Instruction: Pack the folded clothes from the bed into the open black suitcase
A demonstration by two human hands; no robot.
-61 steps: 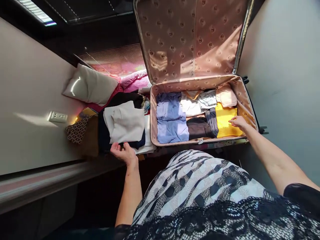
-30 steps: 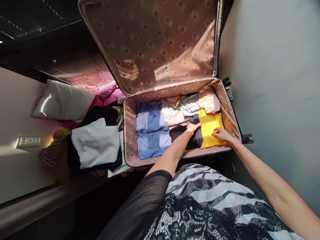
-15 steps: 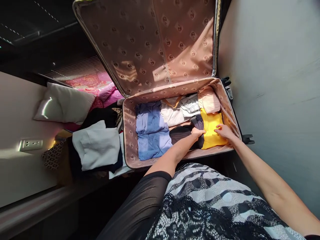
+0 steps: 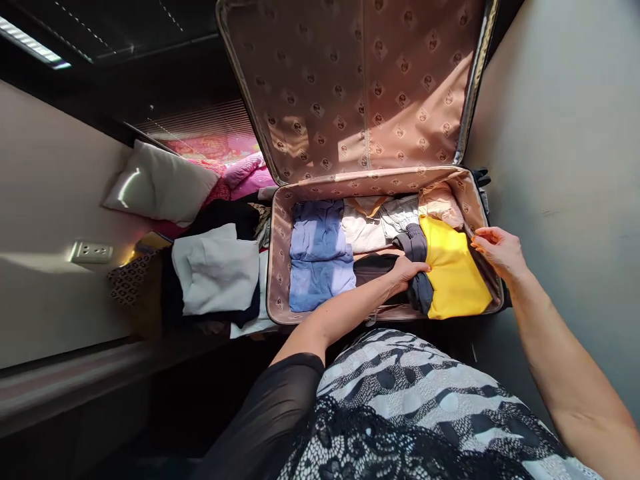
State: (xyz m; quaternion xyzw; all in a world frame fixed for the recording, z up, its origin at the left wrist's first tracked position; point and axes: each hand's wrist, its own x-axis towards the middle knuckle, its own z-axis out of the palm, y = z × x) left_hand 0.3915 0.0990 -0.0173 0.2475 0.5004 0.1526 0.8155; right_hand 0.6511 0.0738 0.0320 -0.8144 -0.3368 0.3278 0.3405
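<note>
Cloth [image 4: 456,275], yellow and folded, is no longer flat inside the suitcase [image 4: 279,257] but slants across its near rim; that, we judge, leaves its place unsettled; our left hand [image 4: 406,271] holds its left edge beside the dark clothes [image 4: 413,244]; our right hand [image 4: 503,253], fingers bunched, is by the right rim; we cannot tell whether it pinches anything.

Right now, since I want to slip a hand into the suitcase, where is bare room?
Narrow strips of lining show between the white garment and brownish-black garment, and between the blue clothes and the suitcase's left rim. It's crowded where the left hand, dark grey garment and yellow garment meet.
</note>
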